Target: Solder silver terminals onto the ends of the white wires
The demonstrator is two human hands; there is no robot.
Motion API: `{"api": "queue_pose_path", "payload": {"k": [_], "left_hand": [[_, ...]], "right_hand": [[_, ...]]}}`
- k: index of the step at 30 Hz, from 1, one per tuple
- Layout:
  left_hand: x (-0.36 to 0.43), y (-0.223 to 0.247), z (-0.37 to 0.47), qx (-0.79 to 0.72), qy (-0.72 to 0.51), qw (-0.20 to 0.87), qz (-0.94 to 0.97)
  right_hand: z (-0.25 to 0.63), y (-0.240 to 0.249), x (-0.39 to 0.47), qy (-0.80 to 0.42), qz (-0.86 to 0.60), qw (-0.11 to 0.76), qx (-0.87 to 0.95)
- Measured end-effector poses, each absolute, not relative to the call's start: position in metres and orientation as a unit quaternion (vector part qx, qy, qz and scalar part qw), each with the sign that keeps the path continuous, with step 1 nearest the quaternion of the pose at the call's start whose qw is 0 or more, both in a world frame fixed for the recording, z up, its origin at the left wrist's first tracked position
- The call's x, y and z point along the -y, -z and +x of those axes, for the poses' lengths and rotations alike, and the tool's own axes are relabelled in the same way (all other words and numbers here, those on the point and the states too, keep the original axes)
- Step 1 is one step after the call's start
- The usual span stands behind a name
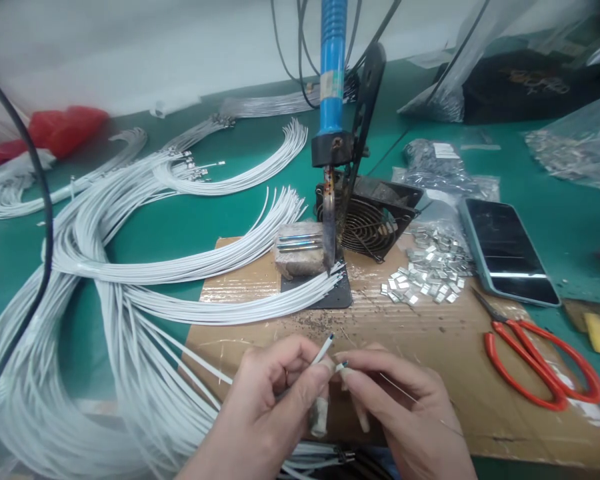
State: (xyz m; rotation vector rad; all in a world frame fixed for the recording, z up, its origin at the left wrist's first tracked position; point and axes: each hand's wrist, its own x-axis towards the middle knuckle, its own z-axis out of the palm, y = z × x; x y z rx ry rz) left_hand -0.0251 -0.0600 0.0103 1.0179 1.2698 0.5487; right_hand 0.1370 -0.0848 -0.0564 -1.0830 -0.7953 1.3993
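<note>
My left hand is closed, thumb and forefinger pinching a white cable whose dark tip points up and away. Right beside it my right hand pinches at a second short white cable end with a dark tip. A thin pale wire runs across the right fingers. Pale coverings sit on some fingertips. Ahead of both hands, a blue-handled soldering iron hangs in a stand, its tip just above the ends of a bundle of white cables.
A solder block and a small black fan stand by the iron. Small metal clips, a phone and red-handled scissors lie right on cardboard. Cable bundles fill the left; a black cord crosses there.
</note>
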Motion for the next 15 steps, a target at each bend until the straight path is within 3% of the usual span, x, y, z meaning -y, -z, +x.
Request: {"api": "queue_pose_path", "payload": {"k": [9,15], "left_hand": [[0.057,-0.011,-0.029,-0.527,-0.252,0.708,0.397],[0.058,-0.009,-0.029,-0.528,-0.277,0.706,0.381]], "right_hand": [[0.118,0.055,0.088,-0.629,-0.433,0.600,0.240],[0.139,0.054,0.076,-0.571,-0.456,0.650,0.209]]}}
